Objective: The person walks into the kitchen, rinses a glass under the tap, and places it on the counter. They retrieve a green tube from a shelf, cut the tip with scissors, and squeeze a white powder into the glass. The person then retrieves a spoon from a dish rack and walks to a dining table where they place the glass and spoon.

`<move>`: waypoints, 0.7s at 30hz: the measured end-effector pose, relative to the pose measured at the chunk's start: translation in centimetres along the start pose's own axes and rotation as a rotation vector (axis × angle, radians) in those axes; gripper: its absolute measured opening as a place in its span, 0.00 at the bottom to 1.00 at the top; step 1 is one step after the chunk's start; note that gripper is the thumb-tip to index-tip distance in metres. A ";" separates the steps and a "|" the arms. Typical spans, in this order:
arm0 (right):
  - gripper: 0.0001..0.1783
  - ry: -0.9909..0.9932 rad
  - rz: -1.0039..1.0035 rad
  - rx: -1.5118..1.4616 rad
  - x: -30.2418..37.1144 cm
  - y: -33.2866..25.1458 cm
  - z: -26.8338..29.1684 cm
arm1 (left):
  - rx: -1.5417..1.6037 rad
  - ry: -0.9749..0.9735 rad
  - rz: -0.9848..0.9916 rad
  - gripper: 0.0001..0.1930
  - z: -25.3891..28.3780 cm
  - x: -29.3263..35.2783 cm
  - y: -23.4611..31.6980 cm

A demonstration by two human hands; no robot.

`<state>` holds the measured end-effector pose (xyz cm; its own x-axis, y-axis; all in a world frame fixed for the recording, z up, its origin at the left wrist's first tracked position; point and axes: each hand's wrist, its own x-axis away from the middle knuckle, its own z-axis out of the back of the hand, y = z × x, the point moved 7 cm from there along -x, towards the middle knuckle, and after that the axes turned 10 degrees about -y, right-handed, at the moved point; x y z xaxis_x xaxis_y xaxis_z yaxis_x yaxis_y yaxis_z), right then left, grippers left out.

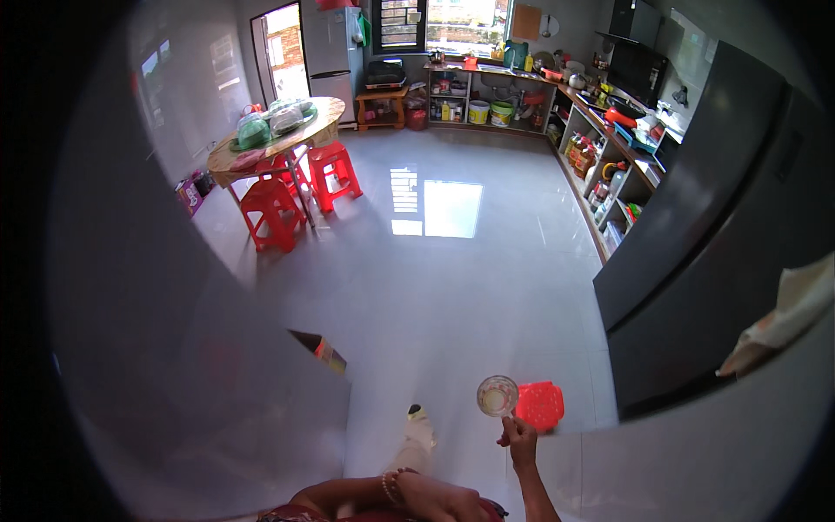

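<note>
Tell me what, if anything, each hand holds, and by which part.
The right hand holds a clear cup by what looks like its handle. Whether the left hand holds anything cannot be told.

Daylight at twelve o'clock through a wide, dark-framed glass window (pixel 444 22), mirrored in a glossy, pale-grey tiled floor (pixel 391 296). At ten, bright red plastic stools (pixel 274 213) beneath a rounded, wood-toned table (pixel 328 109); at eleven, a sunlit open doorway (pixel 285 52) beside a silver-grey upright refrigerator (pixel 330 52). From twelve to two, a brown-topped, open-shelved L-shaped counter (pixel 470 84); at three, a tall, dark-grey double-door refrigerator (pixel 748 270).
</note>
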<state>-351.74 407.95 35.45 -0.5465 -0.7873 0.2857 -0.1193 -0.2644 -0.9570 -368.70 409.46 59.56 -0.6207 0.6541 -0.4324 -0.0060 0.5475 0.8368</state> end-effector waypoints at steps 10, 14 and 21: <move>0.18 0.072 -0.165 -0.090 -28.5 -6.5 1.7 | 0.035 0.155 0.040 0.30 32.3 5.4 8.8; 0.19 0.151 -0.163 -0.099 -38.8 -8.4 5.6 | 0.074 0.101 0.125 0.29 44.0 4.5 12.0; 0.18 0.214 -0.218 -0.036 -60.3 -12.1 15.3 | 0.143 0.155 0.080 0.28 67.6 2.7 21.6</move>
<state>-304.70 450.13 30.61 -0.6670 -0.5777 0.4705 -0.2797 -0.3912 -0.8768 -317.50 458.35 53.74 -0.7275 0.6168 -0.3004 0.1531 0.5727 0.8054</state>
